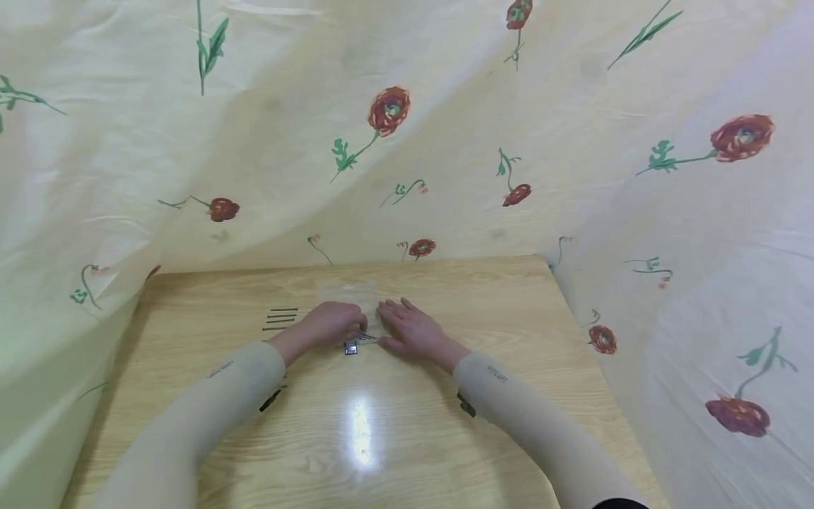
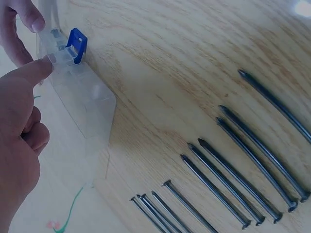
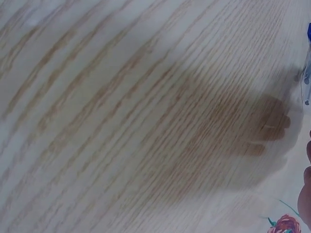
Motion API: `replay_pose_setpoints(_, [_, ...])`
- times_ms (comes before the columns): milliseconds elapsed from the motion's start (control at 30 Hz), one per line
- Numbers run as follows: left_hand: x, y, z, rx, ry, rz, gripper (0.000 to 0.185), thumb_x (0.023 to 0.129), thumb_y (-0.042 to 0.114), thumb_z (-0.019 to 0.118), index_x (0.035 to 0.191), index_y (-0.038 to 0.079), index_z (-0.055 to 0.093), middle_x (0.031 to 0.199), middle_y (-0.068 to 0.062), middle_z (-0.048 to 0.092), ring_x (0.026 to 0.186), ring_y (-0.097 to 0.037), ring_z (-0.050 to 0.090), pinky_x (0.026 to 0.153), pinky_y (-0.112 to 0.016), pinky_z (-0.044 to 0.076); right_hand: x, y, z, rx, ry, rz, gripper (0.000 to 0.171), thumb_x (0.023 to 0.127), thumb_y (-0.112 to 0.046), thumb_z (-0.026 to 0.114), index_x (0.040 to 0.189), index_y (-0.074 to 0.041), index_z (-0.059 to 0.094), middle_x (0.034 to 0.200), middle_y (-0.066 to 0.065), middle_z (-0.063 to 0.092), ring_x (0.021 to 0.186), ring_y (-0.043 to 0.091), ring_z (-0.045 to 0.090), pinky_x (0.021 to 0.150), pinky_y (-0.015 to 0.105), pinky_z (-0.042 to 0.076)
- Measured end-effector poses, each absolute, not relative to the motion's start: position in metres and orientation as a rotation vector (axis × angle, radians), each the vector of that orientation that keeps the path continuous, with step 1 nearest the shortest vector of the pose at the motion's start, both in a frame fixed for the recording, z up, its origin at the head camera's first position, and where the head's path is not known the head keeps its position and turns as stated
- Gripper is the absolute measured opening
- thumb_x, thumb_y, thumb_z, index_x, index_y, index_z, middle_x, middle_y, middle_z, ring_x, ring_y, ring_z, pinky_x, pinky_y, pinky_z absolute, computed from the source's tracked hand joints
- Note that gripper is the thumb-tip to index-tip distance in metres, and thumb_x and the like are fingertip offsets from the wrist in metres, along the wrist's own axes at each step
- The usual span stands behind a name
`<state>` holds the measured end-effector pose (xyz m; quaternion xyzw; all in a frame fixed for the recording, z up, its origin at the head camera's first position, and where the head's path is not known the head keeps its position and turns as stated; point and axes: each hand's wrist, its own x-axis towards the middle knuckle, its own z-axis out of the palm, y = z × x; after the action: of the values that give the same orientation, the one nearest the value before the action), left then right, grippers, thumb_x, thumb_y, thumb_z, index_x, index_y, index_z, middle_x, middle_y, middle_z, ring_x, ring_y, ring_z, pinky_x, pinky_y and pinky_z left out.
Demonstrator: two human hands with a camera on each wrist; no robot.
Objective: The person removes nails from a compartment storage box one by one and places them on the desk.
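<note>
Pinching the clear box [image 2: 80,104] by its blue clasp [image 2: 77,44] with the left hand [image 1: 331,324], fingers curled. Resting the right hand [image 1: 410,329] flat on the box, fingers spread. Lying mid-table [image 1: 483,297], nails [image 2: 233,165] lined up just left.

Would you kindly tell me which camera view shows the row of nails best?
The left wrist view: the nails lie close and sharp on the table. The head view shows only small dark lines; the right wrist view shows none.
</note>
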<state>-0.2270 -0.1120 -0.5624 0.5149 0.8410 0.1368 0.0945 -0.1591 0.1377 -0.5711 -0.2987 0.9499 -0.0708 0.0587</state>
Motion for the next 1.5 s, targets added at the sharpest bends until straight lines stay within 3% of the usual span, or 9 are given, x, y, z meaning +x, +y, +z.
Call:
replay_pose_setpoints(400, [-0.236, -0.102, -0.565, 1.689, 2.446, 0.305, 0.009, 0.093, 0.013, 0.079, 0.099, 0.019, 0.083, 0.085, 0.007, 0.068, 0.075, -0.011, 0.063, 0.071, -0.027, 0.056, -0.160, 0.142, -0.574, -0.910, 2.887, -0.212, 0.073, 0.109, -0.050, 0.057, 0.162, -0.003, 0.041, 0.170, 0.013, 0.037, 0.159, 0.029, 0.033, 0.133, 0.045, 0.013])
replay_pose_setpoints(767, [-0.234, -0.094, -0.563, 1.618, 2.438, 0.271, 0.005, 0.093, 0.014, 0.082, 0.096, 0.017, 0.082, 0.091, 0.004, 0.074, 0.083, -0.014, 0.069, 0.080, -0.032, 0.060, -0.163, 0.143, -0.575, -0.941, 2.876, -0.205, 0.073, 0.109, -0.048, 0.057, 0.162, -0.001, 0.040, 0.169, 0.015, 0.038, 0.159, 0.031, 0.033, 0.132, 0.046, 0.015])
replay_pose_setpoints(1167, [-0.232, -0.089, -0.558, 1.624, 2.443, 0.163, 0.011, 0.092, 0.009, 0.078, 0.087, 0.018, 0.077, 0.084, 0.005, 0.073, 0.075, -0.014, 0.066, 0.073, -0.031, 0.059, -0.164, 0.139, -0.571, -0.960, 2.849, -0.171, 0.072, 0.109, -0.046, 0.057, 0.162, 0.001, 0.038, 0.169, 0.016, 0.037, 0.159, 0.030, 0.033, 0.132, 0.046, 0.015])
replay_pose_setpoints(1500, [-0.230, -0.093, -0.557, 1.596, 2.413, 0.168, 0.006, 0.099, 0.013, 0.076, 0.093, 0.016, 0.075, 0.083, 0.006, 0.071, 0.074, -0.011, 0.064, 0.074, -0.029, 0.058, -0.167, 0.136, -0.569, -0.968, 2.836, -0.148, 0.073, 0.108, -0.047, 0.059, 0.161, -0.001, 0.041, 0.169, 0.015, 0.038, 0.159, 0.029, 0.033, 0.133, 0.045, 0.014])
